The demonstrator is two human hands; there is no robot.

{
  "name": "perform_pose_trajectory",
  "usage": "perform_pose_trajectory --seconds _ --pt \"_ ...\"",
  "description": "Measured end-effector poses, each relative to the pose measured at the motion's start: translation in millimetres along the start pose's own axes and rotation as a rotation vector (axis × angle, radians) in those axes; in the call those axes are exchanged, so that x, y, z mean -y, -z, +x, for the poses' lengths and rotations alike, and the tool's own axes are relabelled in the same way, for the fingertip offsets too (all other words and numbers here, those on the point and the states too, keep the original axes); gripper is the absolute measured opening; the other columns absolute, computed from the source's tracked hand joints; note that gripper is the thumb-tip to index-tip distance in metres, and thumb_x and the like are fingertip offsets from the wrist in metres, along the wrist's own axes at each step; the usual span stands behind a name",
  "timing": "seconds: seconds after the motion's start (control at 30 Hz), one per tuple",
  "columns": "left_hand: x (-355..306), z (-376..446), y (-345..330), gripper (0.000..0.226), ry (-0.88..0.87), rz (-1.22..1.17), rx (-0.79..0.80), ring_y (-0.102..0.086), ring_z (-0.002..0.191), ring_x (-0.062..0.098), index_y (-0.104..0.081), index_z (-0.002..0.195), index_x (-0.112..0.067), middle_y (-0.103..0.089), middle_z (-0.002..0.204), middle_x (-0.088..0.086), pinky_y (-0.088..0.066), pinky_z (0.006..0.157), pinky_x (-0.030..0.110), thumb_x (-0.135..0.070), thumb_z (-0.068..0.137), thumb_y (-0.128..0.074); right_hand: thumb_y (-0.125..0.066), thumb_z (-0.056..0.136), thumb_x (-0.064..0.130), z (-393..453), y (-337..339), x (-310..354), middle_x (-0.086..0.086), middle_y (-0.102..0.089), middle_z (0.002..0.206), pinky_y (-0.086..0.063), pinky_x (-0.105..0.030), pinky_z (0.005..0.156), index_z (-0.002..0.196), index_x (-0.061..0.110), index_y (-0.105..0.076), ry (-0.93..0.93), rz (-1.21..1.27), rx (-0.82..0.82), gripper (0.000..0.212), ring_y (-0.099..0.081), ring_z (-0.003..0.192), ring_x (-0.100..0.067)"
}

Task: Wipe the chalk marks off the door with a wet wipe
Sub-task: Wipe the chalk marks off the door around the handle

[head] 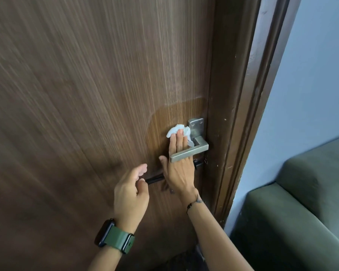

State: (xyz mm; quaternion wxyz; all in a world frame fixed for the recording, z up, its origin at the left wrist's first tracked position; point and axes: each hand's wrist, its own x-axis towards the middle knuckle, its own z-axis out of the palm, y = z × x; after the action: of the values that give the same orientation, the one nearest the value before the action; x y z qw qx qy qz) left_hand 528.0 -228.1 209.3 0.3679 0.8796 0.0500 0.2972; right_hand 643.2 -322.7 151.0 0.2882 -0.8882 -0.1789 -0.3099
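Note:
A brown wood-grain door (86, 94) fills most of the view. My right hand (177, 173) lies flat against it, fingers slipped behind the metal lever handle (190, 150), pressing a crumpled white wet wipe (177, 130) onto the wood just left of the handle plate. A darker damp patch (170, 112) spreads around and above the wipe, with a faint pale smear (176, 85) higher up. My left hand (131, 194), with a green-strapped watch on the wrist, hovers loosely curled just left of the right hand, holding nothing.
A dark sliding bolt (155, 178) runs across the door under the handle. The dark brown door frame (237, 114) stands right of the door, then a pale blue wall (311, 75). A green sofa (301, 212) sits at lower right.

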Motion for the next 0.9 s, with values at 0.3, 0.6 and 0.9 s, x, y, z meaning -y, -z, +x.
perform_pose_trajectory --seconds 0.3,0.6,0.9 --pt "2 -6 -7 0.036 0.037 0.032 0.029 -0.059 0.094 0.013 -0.063 0.106 -0.005 -0.069 0.105 0.010 -0.035 0.082 0.008 0.012 0.078 -0.047 -0.029 0.093 0.043 -74 -24 16 -0.021 -0.040 0.143 -0.034 -0.052 0.106 0.135 -0.003 -0.040 0.021 -0.036 0.236 0.063 -0.036 0.134 -0.034" --pt "-3 -10 -12 0.034 0.039 0.040 0.035 -0.060 0.091 0.012 -0.064 0.103 -0.007 -0.070 0.101 0.006 -0.035 0.082 0.009 0.011 0.078 -0.048 -0.033 0.094 0.039 -46 3 -45 -0.030 -0.044 0.137 -0.036 -0.045 0.106 0.131 -0.009 -0.043 -0.251 -0.085 0.170 0.061 -0.046 0.127 -0.038" --pt "4 -18 -3 0.035 0.080 0.060 0.025 -0.058 0.092 0.008 -0.064 0.105 -0.009 -0.069 0.103 0.004 -0.039 0.084 0.015 0.009 0.079 -0.047 -0.037 0.099 0.029 -40 1 -27 -0.024 -0.035 0.146 -0.027 -0.041 0.114 0.139 -0.004 -0.032 -0.356 0.103 0.075 0.053 -0.029 0.138 -0.033"
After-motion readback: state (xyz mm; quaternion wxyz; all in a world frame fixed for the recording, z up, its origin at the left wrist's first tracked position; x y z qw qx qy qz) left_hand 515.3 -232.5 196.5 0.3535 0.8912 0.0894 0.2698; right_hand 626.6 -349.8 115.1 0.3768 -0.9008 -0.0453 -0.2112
